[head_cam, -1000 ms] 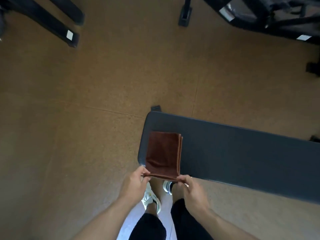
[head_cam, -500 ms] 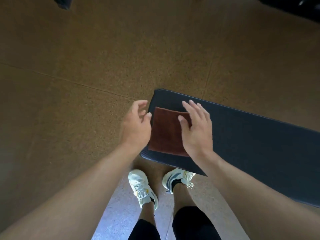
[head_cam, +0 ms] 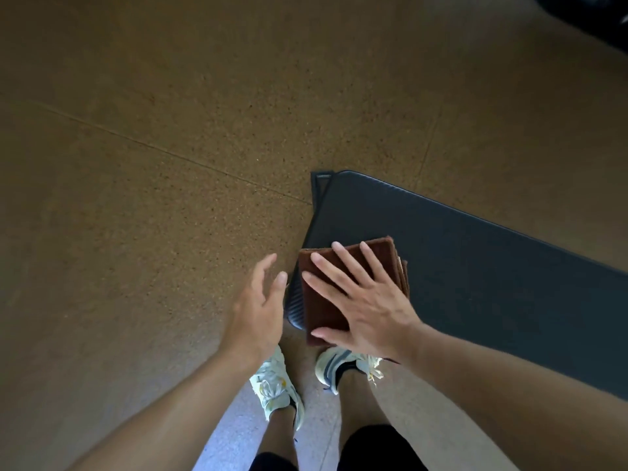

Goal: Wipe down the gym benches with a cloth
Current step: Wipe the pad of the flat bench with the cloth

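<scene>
A folded brown cloth (head_cam: 384, 256) lies on the near left end of a dark padded gym bench (head_cam: 475, 263). My right hand (head_cam: 363, 297) lies flat on the cloth with spread, straight fingers, covering most of it. Off the bench's left end, my left hand (head_cam: 260, 300) hovers with relaxed fingers, holding nothing and not touching the cloth.
Brown speckled rubber floor (head_cam: 153, 198) surrounds the bench on the left and far side. My two feet in white sneakers (head_cam: 278, 385) stand just below the bench's end. A dark piece of equipment (head_cam: 598, 18) shows at the top right corner.
Both hands let go of the cloth's near edge. My right hand went flat onto the cloth and my left hand drew away to the left. The camera tilted down.
</scene>
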A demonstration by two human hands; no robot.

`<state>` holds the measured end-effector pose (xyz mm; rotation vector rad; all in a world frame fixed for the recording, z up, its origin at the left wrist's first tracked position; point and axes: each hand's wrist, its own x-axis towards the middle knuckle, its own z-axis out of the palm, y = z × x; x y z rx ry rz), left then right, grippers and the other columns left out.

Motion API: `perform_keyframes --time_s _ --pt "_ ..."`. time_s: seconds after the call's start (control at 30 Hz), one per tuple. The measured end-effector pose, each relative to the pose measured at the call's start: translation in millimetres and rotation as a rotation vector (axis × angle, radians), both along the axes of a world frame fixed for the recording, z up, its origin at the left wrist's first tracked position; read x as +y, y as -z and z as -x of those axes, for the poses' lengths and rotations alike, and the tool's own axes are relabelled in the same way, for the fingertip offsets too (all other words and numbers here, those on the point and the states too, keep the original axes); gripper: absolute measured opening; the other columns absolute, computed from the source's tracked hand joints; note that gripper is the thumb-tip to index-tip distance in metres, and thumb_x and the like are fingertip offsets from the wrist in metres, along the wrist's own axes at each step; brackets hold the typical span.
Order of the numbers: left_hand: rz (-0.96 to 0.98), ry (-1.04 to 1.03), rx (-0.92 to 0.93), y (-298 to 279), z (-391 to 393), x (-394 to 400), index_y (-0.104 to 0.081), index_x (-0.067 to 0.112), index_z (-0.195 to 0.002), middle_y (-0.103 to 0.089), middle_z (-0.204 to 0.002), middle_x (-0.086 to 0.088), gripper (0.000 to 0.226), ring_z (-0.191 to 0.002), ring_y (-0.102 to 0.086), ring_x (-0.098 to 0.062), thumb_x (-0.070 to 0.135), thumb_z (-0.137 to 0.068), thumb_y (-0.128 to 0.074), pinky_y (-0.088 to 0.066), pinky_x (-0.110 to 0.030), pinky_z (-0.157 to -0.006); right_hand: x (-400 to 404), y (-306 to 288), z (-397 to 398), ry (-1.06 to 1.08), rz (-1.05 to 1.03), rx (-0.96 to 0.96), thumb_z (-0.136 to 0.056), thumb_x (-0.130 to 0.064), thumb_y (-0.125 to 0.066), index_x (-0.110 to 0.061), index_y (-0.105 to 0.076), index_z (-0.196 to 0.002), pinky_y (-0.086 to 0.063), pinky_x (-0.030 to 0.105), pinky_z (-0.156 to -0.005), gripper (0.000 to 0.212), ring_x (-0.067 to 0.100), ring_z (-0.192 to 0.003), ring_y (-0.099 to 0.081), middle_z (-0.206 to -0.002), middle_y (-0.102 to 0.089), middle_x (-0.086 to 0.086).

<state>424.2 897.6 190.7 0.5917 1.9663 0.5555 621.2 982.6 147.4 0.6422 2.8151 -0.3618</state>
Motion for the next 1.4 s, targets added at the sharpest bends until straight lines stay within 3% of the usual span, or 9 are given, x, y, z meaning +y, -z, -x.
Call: perform_keyframes --time_s 0.07,0.17,0.3,0.53,0.7,0.93,1.03,1.2,1.4 --pt "-0.009 -0.003 -0.029 0.5 4.0 0.1 -0.04 0.037 -0.153 -0.045 -0.157 0.009 0.047 -0.145 -0.041 -0.011 0.044 -0.106 -0.043 -0.034 -0.044 -0.121 21.6 1.0 7.3 0.031 -0.035 0.015 -0.104 -0.067 -0.037 -0.03 -0.023 -0.166 -0.013 0.064 -0.128 0.074 0.033 -0.162 -0.011 -0.175 -0.02 0.001" --pt "-0.035 0.001 -0.058 1.6 11.7 9.2 -0.042 0.035 -0.152 -0.048 -0.152 0.01 0.044 -0.139 -0.043 -0.006 0.041 -0.108 -0.042 -0.034 -0.035 -0.118 58.1 1.5 34.7 0.365 -0.098 0.057 -0.108 -0.058 -0.032 -0.03 -0.028 -0.165 -0.014 0.065 -0.126 0.063 0.034 -0.162 -0.013 -0.174 -0.024 0.0" --pt "-0.086 0.003 -0.075 2.1 20.7 22.9 -0.042 0.032 -0.152 -0.046 -0.143 0.019 0.044 -0.134 -0.041 0.0 0.04 -0.108 -0.04 -0.033 -0.024 -0.109 102.6 -2.0 79.9 0.774 0.047 0.016 -0.106 -0.063 -0.024 -0.037 -0.018 -0.165 -0.001 0.058 -0.13 0.065 0.026 -0.163 0.0 -0.176 -0.01 -0.007" --pt "-0.116 -0.061 -0.038 -5.1 22.8 28.7 -0.046 0.027 -0.151 -0.05 -0.138 0.016 0.043 -0.127 -0.043 0.003 0.035 -0.109 -0.039 -0.03 -0.017 -0.101 -22.4 -6.1 62.3 0.392 -0.019 0.082 -0.095 -0.068 -0.048 -0.032 -0.043 -0.158 -0.014 0.061 -0.126 0.073 0.03 -0.162 -0.012 -0.172 -0.027 -0.004" --pt "-0.143 0.057 -0.041 -14.6 6.9 39.0 -0.042 0.035 -0.153 -0.045 -0.155 0.012 0.046 -0.139 -0.041 -0.003 0.044 -0.108 -0.038 -0.033 -0.026 -0.111 -34.3 4.4 30.8 0.095 -0.026 0.106 -0.105 -0.059 -0.043 -0.032 -0.035 -0.162 -0.021 0.061 -0.126 0.063 0.029 -0.161 -0.022 -0.171 -0.032 -0.003" --pt "-0.169 0.043 -0.026 -7.9 -9.8 60.9 -0.03 0.034 -0.158 -0.026 -0.167 0.012 0.05 -0.154 -0.021 -0.007 0.04 -0.109 -0.038 -0.021 -0.04 -0.127 108.3 4.9 33.5 0.622 -0.077 0.106 -0.109 -0.052 -0.031 -0.034 -0.032 -0.163 -0.013 0.055 -0.13 0.057 0.028 -0.16 -0.022 -0.171 -0.031 -0.001" --pt "-0.157 0.057 -0.011 -2.7 -19.0 66.3 -0.028 0.032 -0.16 -0.024 -0.169 0.009 0.052 -0.155 -0.018 -0.009 0.038 -0.109 -0.037 -0.017 -0.039 -0.128 71.6 2.2 29.5 0.685 -0.072 0.075 -0.106 -0.059 -0.034 -0.037 -0.023 -0.165 -0.005 0.055 -0.131 0.064 0.027 -0.163 -0.011 -0.175 -0.018 -0.001" --pt "-0.08 0.231 0.049 1.7 -45.9 80.5 -0.011 0.032 -0.163 -0.002 -0.173 0.005 0.058 -0.159 0.002 -0.013 0.041 -0.109 -0.032 -0.003 -0.043 -0.13 -75.9 -5.3 -30.6 0.599 0.006 0.063 -0.104 -0.062 -0.047 -0.039 -0.032 -0.162 -0.016 0.06 -0.128 0.064 0.028 -0.162 -0.014 -0.174 -0.021 -0.002" --pt "0.126 0.38 0.2 26.0 -71.4 89.9 0.024 0.04 -0.156 0.036 -0.165 0.003 0.065 -0.154 0.03 -0.018 0.057 -0.104 -0.012 0.013 -0.045 -0.127 -63.2 -1.4 -23.7 0.765 0.045 -0.013 -0.11 -0.059 -0.025 -0.043 -0.017 -0.164 -0.008 0.052 -0.13 0.057 0.026 -0.163 -0.009 -0.175 -0.017 -0.006"
